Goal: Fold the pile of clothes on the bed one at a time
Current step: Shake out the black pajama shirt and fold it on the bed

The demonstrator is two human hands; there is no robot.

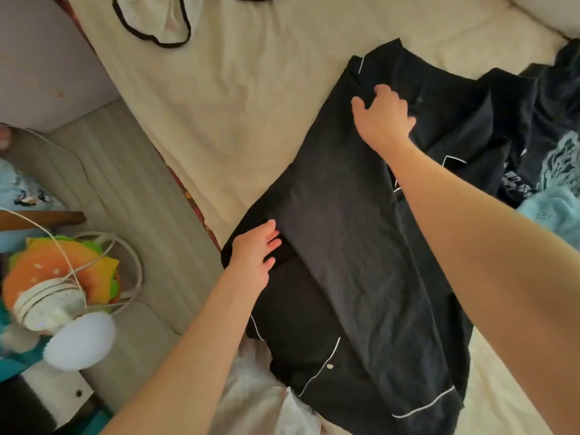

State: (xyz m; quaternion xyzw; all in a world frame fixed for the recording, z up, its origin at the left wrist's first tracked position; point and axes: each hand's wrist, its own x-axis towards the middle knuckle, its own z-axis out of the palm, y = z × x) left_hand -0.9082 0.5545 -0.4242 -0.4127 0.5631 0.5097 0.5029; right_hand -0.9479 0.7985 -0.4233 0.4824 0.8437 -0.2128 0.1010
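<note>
- On the far end of the black pyjama garment [351,246], the right hand [381,117] has its fingers curled into the cloth, gripping a bunched fold near the white-piped edge.
- At the garment's near-left edge, the left hand [254,254] lies flat, fingers straight and slightly spread, pressing the fabric down; it grasps nothing.
- Between the two hands the garment runs as one long folded panel, diagonal across the cream bedsheet [238,105]; a buttoned, white-piped front shows at the end nearest the person.
- Right of the garment, touching its far edge, sits the remaining pile of dark clothes [518,120], with a pale blue item [552,211] at its near side.
- Well beyond the garment, toward the head of the bed, lies a white item with black trim [153,20].
- Left of the garment, off the bed, a white cable [103,246] loops over a burger-shaped cushion [62,262] on the floor.
- Judged step: smoothing and aligning the lengthwise fold before the next fold across.
- Risk: the right-hand bunch could drag the top layer askew if pulled while the left hand pins only one edge, leaving a crooked fold.
- Risk: the garment's left corner sits at the mattress edge; a careless sweep could slide it off.
- Risk: the adjoining pile may catch on the garment and be dragged along.
</note>
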